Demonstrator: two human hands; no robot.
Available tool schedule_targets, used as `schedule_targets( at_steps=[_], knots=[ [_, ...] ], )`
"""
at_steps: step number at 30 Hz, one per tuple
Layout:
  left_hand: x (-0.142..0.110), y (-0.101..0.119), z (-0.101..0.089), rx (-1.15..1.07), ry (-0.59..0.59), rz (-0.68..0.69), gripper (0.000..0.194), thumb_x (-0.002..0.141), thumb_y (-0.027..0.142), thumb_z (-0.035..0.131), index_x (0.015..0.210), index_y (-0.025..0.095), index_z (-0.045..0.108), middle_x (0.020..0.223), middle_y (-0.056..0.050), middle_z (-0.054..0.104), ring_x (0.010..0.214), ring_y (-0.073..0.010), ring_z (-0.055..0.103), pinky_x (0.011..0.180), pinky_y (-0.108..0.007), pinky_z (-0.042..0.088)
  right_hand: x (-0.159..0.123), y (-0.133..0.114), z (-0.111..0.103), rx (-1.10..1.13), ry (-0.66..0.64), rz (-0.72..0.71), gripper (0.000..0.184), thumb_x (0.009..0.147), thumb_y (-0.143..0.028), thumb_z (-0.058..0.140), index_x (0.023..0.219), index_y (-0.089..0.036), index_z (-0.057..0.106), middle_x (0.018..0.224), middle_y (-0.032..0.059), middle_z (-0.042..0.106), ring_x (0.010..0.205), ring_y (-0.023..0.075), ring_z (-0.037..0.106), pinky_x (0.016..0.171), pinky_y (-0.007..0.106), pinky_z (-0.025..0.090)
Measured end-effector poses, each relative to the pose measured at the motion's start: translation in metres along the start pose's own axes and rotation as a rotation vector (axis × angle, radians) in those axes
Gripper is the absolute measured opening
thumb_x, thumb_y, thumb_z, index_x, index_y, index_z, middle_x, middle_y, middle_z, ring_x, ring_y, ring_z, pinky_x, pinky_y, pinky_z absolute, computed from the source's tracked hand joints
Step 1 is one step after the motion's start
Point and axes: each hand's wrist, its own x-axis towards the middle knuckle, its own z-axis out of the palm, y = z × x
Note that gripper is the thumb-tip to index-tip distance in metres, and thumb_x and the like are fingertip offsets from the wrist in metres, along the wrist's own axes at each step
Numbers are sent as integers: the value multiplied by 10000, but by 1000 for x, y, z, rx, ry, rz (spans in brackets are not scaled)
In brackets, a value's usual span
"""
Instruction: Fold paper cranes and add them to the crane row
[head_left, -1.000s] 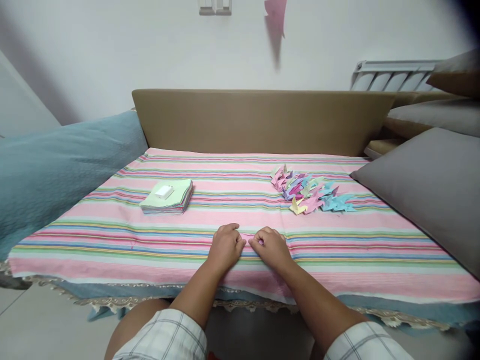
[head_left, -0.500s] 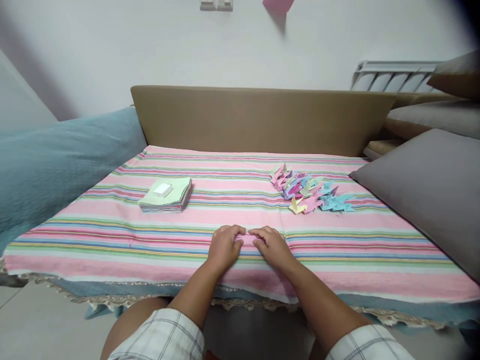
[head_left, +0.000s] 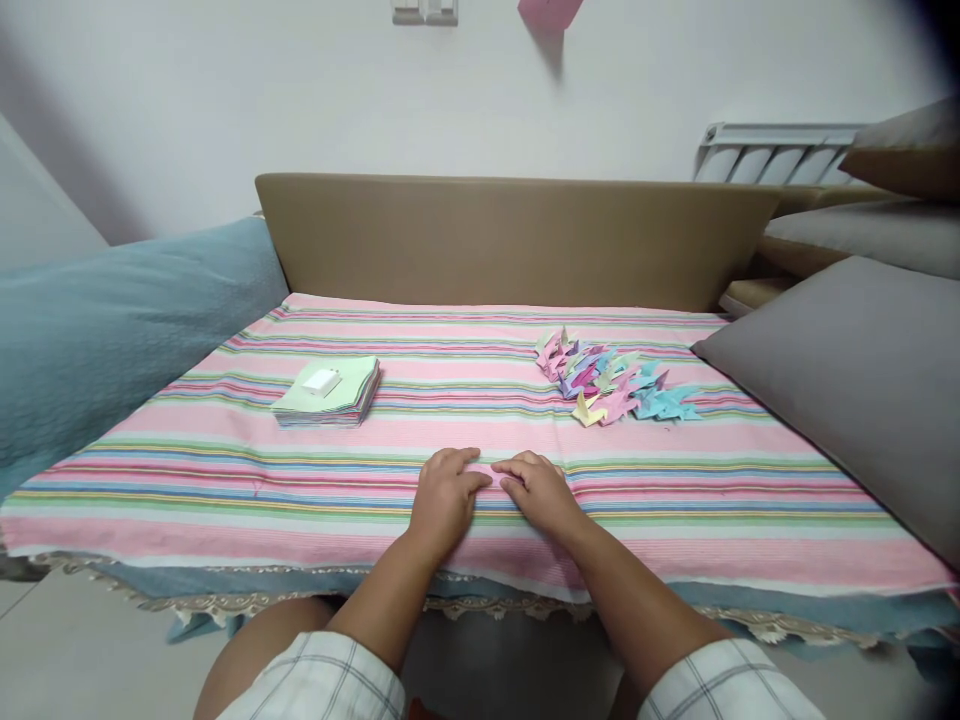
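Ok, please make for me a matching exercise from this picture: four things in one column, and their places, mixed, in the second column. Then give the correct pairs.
Things:
1. Pink paper
2. Small white block
3. Folded paper shapes
4. Large grey cushion

Places:
A. At the right edge of the picture
B. On top of the paper stack
C. Between the left hand and the right hand
D. On the striped cloth, beyond the right hand

Pairs: 1-C, 2-B, 3-D, 4-A
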Motion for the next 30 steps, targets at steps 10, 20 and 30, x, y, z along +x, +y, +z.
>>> schedule_targets(
  at_steps=[10,20,30],
  knots=[
    [-13,9,1,267,-58,232,183,845,182,519,962,249,643,1248,-10,587,1170,-254,469,1003,-495,320,-2,-1,3,-55,27,-18,281,823,-237,522,1067,-303,645,997,38,617,975,212,522,853,364,352],
    [-8,5,-2,196,-195,177,260,845,126,485,1026,259,616,1194,-34,625,1112,-242,533,1005,-558,294,-3,16,-7,43,106,-136,243,790,-148,525,982,-209,660,971,46,628,943,179,535,861,303,400],
    [-12,6,-1,124,-166,128,272,832,136,517,1031,284,628,1203,-37,619,1134,-251,518,1010,-570,276,-2,-4,5,-246,186,-119,248,901,-285,453,1061,-265,640,949,56,623,919,200,509,822,345,310]
  ],
)
